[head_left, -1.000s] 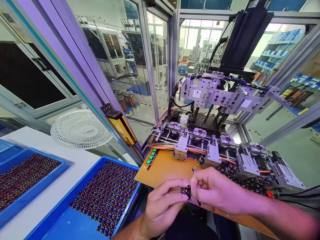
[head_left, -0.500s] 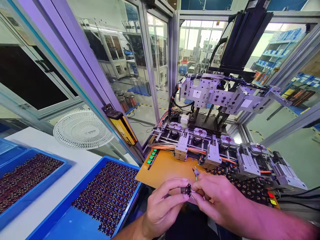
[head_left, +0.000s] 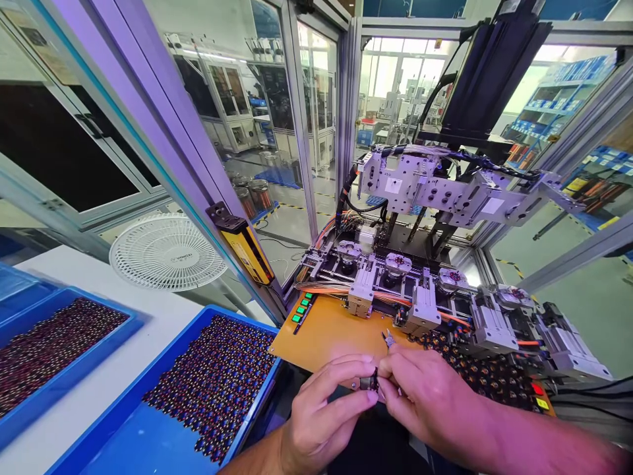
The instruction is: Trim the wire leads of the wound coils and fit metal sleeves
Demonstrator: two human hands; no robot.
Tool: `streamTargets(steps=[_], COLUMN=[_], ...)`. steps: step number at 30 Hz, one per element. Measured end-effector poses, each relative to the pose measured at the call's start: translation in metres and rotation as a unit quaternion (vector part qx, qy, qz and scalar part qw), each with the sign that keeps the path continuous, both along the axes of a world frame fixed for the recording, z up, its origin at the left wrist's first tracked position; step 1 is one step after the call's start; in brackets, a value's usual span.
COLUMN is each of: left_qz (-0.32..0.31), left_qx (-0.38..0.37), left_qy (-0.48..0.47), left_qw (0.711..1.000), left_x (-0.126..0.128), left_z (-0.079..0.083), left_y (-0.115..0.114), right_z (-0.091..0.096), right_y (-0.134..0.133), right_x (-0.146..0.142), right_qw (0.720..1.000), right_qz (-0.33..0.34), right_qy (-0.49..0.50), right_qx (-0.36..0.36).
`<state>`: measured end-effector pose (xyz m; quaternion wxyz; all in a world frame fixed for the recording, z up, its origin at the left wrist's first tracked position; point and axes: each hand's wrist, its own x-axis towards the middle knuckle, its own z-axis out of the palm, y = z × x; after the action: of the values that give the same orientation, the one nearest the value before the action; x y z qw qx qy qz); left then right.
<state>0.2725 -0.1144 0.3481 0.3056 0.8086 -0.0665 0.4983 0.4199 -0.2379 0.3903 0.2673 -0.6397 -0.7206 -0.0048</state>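
Between the thumb and fingers of my left hand (head_left: 326,409) is a small dark cylindrical motor part (head_left: 366,382), which looks like a wound stator. It is held on its side above the front edge of the orange board. My right hand (head_left: 420,382) is closed in a pinch against the part's right end. Whatever its fingertips grip there is hidden, perhaps a thin wire. Just beyond my right fingers lies a pair of cutters (head_left: 388,338) on the orange board (head_left: 341,330), its handles partly covered by the hand.
At left, a blue tray (head_left: 133,429) carries rows of similar parts, with another filled blue tray (head_left: 74,369) beyond. Several machine fixtures (head_left: 398,264) line the board's back. Many dark parts (head_left: 479,373) lie at right, near red and yellow buttons (head_left: 538,390). A white fan (head_left: 168,254) stands left.
The motor part has turned between my hands, so its toothed end face now shows less. My right fingertips have closed in against its end. The view has shifted slightly.
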Motion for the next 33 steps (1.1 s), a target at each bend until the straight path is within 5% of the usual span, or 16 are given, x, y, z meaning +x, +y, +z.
streamTargets(steps=[4,9,11,14,17,25,33], left_qz=[-0.009,-0.024,-0.039,-0.066,-0.093,-0.236,-0.254], left_qx=[-0.009,-0.027,-0.061,-0.162,-0.271,-0.497,-0.554], left_qy=[0.012,0.002,0.001,0.01,0.022,0.066,0.09], left_qw=[1.0,0.999,0.997,0.984,0.958,0.832,0.788], left_x=[0.0,0.001,0.002,0.004,0.007,0.006,0.007], left_z=[-0.003,-0.004,-0.003,-0.002,-0.001,-0.005,-0.007], left_y=[0.001,0.001,0.001,0.0,-0.001,-0.008,-0.011], right_z=[-0.005,0.015,0.026,0.035,0.041,0.058,0.064], right_y=[0.004,0.008,0.007,0.005,0.004,0.008,0.014], right_x=[-0.001,0.007,0.012,0.019,0.025,0.025,0.023], right_qw=[1.0,0.953,0.947,0.984,0.994,0.984,0.955], right_qz=[-0.002,-0.016,-0.006,0.05,0.103,0.161,0.21], right_qy=[0.007,0.245,0.267,0.149,0.039,-0.053,-0.129], right_qx=[-0.014,-0.178,-0.18,-0.08,-0.024,-0.051,-0.167])
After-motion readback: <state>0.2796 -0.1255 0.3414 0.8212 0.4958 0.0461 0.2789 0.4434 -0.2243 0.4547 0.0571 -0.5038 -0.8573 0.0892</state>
